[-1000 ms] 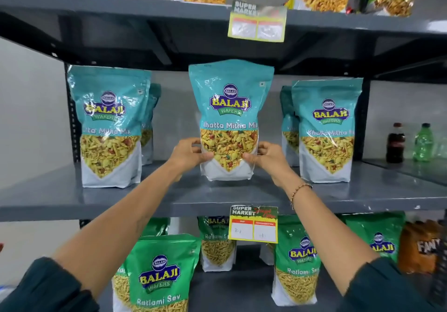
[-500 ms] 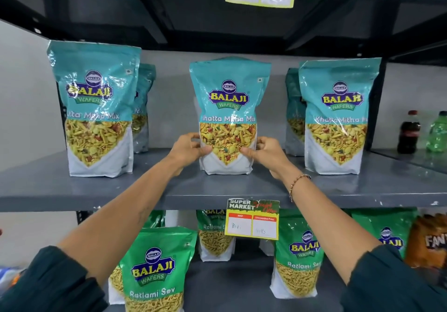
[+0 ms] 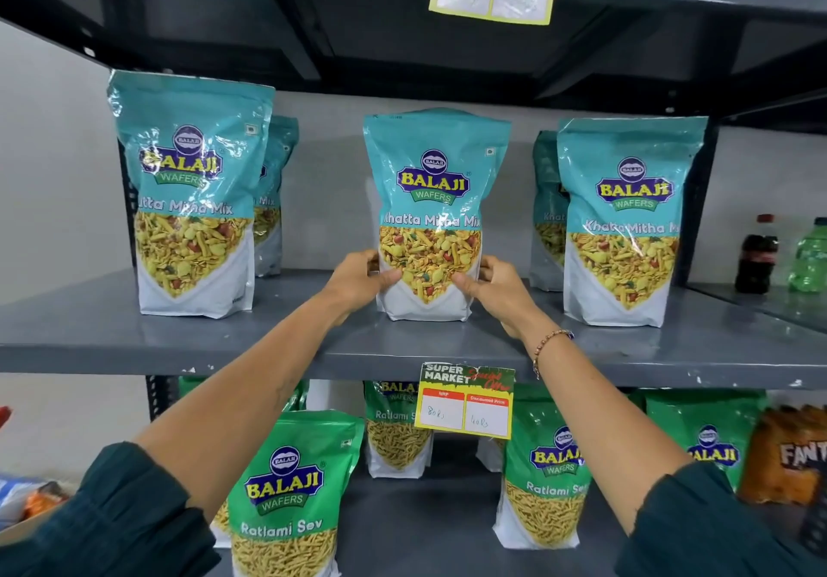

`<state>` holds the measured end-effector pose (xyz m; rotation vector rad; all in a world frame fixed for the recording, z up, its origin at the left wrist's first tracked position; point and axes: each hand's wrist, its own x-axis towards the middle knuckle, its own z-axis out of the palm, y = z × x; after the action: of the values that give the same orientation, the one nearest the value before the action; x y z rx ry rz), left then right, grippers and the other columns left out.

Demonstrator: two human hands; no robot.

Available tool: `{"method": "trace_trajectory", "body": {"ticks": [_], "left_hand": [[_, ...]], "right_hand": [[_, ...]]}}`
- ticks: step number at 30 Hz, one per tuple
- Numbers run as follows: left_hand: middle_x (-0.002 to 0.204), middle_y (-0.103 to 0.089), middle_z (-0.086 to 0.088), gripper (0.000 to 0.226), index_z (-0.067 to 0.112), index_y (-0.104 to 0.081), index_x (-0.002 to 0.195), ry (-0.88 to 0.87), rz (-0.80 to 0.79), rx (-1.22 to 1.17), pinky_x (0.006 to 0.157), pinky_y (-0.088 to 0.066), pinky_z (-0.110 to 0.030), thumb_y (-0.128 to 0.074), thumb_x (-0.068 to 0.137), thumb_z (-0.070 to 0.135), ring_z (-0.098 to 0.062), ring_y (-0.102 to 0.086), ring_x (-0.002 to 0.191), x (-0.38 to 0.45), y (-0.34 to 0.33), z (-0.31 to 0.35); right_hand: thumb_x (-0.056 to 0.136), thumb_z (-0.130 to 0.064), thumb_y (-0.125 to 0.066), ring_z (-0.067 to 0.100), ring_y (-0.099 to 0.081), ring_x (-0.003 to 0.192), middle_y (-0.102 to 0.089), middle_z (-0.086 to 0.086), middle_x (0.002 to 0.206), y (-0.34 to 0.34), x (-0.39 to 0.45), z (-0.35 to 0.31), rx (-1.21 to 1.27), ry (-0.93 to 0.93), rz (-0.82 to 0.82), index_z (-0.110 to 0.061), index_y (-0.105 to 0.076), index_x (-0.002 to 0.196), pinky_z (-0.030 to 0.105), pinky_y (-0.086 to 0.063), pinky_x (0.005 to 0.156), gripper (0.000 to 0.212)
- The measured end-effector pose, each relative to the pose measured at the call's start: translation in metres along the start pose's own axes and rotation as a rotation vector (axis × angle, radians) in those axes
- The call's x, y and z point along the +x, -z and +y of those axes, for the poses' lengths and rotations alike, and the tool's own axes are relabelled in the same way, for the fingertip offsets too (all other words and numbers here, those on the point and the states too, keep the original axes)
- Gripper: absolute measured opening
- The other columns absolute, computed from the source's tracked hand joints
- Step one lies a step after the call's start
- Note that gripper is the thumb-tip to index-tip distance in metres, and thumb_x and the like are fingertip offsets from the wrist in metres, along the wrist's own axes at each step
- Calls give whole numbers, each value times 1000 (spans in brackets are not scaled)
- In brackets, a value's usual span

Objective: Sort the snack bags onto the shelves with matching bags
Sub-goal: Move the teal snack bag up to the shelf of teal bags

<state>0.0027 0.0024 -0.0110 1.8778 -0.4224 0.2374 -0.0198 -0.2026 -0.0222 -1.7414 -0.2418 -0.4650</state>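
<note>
A teal plastic snack pouch marked Khatta Mitha Mix stands upright in the middle of the grey metal middle shelf, its white base resting on the shelf surface. Its clear window shows a yellow mix with red and green bits. The left hand grips the pouch's lower left edge, thumb across the front; the right hand grips the lower right edge the same way, a beaded bracelet at its wrist. Both arms come up from dark green sleeves at the near edge.

To the left stands a matching teal pouch with another teal pouch behind it, farther back. To the right stands a third matching teal pouch, also with one partly hidden behind it. All are well apart from the held pouch.

A yellow-bordered price tag hangs from the shelf's near edge (the handwriting reads 80 and 40). On the lower shelf stand green plastic pouches marked Ratlami Sev, their windows showing thin yellow strands. At the far right, on a neighbouring shelf, stand a dark cola bottle and a green bottle.
</note>
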Motion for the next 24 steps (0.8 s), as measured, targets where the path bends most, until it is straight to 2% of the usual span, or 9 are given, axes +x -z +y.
{"method": "trace_trajectory", "body": {"ticks": [7, 12, 16, 18, 21, 22, 24], "left_hand": [[121, -62, -9, 34, 7, -53, 121, 16, -25, 53, 100, -46, -42, -55, 90, 19, -25, -57, 112, -9, -3, 6], [127, -59, -10, 31, 10, -49, 120, 45, -24, 100, 104, -43, -45, -50, 92, 24, -27, -54, 117, -14, -6, 8], [126, -58, -13, 37, 6, -47, 120, 20, 110, 238, 89, -44, -35, -50, 91, 29, -29, -54, 114, -24, -7, 9], [129, -55, -16, 40, 2, -42, 126, -27, 213, 277, 87, -41, -33, -46, 93, 22, -31, -52, 117, -33, -6, 15], [124, -58, -17, 36, 1, -46, 125, -182, 332, 305, 83, -40, -27, -41, 95, 19, -30, -56, 113, -50, -4, 26], [119, -61, -15, 33, 1, -50, 121, -235, 346, 301, 78, -38, -23, -41, 95, 20, -27, -58, 106, -57, -4, 30], [109, -65, -13, 29, 3, -56, 113, -303, 348, 274, 68, -34, -15, -41, 95, 21, -19, -57, 90, -73, -4, 35]], "right_hand": [[79, -14, -68, 22, -55, 112, -60, 11, 123, 0, -1, 0, -20, -21, 5, -10, -51, 115, 38, -46, 99, 40], [78, -18, -70, 23, -54, 116, -59, 10, 126, 0, -8, -4, -62, -47, 10, -10, -50, 119, 38, -45, 100, 47], [85, -22, -61, 24, -47, 124, -46, 11, 139, 0, -19, -8, -143, -57, 136, -8, -33, 134, 34, -39, 99, 58], [89, -25, -55, 24, -49, 122, -48, 12, 137, -1, -29, -15, -207, 10, 254, -6, -38, 132, 29, -37, 94, 50], [91, -20, -49, 17, -57, 100, -63, 13, 117, -7, -47, -30, -245, 159, 393, -5, -55, 113, 20, -40, 81, 27], [91, -20, -49, 15, -57, 93, -65, 13, 110, -10, -54, -36, -234, 189, 404, -7, -58, 106, 20, -42, 78, 22], [91, -21, -49, 18, -62, 90, -67, 11, 100, -19, -66, -42, -163, 193, 364, -12, -59, 98, 32, -52, 80, 15]]}}
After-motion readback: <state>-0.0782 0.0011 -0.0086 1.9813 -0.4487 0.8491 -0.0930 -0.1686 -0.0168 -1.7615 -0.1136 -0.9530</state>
